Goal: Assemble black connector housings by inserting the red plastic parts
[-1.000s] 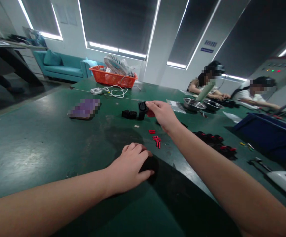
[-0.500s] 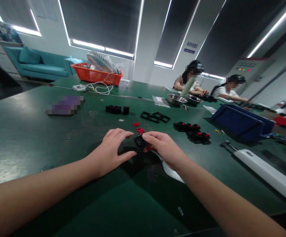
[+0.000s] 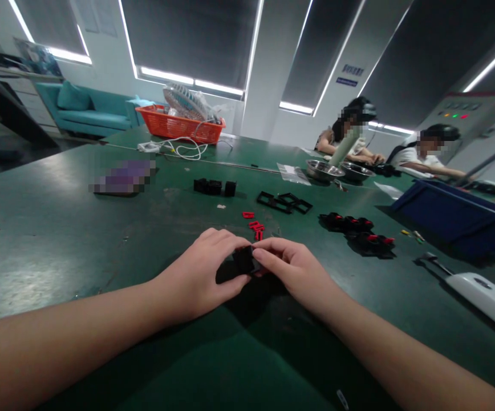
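Note:
A small black block-like plastic part (image 3: 243, 260) is held just above the table, with both hands on it. My left hand (image 3: 209, 271) closes on it from the left, the fingers over its top and the thumb near its lower edge. From the right, my right hand (image 3: 294, 262) pinches the same part between thumb and fingers. Small red plastic clips (image 3: 256, 226) lie on the table just beyond my fingertips. Farther off are black rectangular frames (image 3: 284, 202) and several black blocks (image 3: 214, 187) in a row. The fingers hide part of the held piece.
Black assemblies with red pieces (image 3: 369, 242) lie to the right, near a blue bin (image 3: 457, 217) and a white electric screwdriver-like tool (image 3: 487, 299). Metal bowls (image 3: 324, 171), an orange basket (image 3: 179, 124) and a blurred purple object (image 3: 123, 177) are farther back. Two people sit across the table.
My left hand has moved in and closed on the black part, which only my right hand held before. The part has turned, and the view has shifted slightly.

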`<state>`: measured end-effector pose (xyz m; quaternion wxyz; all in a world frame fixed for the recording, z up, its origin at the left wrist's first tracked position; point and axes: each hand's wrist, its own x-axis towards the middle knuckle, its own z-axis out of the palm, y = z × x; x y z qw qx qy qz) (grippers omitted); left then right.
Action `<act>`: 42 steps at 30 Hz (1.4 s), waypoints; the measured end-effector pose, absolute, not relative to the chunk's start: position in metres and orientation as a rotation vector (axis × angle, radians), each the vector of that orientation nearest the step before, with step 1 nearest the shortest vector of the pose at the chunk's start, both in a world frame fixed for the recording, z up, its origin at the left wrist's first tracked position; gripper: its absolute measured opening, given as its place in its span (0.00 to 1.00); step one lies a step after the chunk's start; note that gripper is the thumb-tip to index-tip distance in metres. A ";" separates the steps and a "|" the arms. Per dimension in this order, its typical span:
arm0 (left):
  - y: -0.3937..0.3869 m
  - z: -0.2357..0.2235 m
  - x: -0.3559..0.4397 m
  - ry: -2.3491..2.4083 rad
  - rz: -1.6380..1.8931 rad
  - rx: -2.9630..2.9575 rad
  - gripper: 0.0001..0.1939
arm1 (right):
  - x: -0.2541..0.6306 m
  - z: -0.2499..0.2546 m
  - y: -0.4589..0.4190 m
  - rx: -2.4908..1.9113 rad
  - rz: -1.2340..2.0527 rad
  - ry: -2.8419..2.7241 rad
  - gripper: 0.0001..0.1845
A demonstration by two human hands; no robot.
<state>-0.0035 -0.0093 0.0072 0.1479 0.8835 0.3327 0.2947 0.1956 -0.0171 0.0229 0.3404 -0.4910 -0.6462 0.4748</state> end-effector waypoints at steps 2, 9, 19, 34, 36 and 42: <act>-0.010 0.006 -0.004 0.993 0.847 2.519 0.17 | 0.197 0.022 -0.016 -1.258 1.202 -1.711 0.10; -0.008 0.005 -0.002 1.056 0.828 2.412 0.20 | 0.201 0.024 -0.017 -1.279 1.202 -1.642 0.10; -0.002 0.007 -0.005 0.907 0.903 1.999 0.18 | 0.203 0.026 -0.020 -1.156 1.061 -1.783 0.18; -0.002 0.009 -0.004 0.913 0.863 2.013 0.17 | 0.203 0.026 -0.022 -1.166 0.840 -1.893 0.16; -0.003 0.009 -0.003 0.949 0.867 2.070 0.17 | 0.203 0.025 -0.021 -1.184 0.836 -1.894 0.15; -0.004 0.005 -0.003 1.071 0.878 2.250 0.17 | 0.204 0.025 -0.020 -1.255 0.841 -1.926 0.14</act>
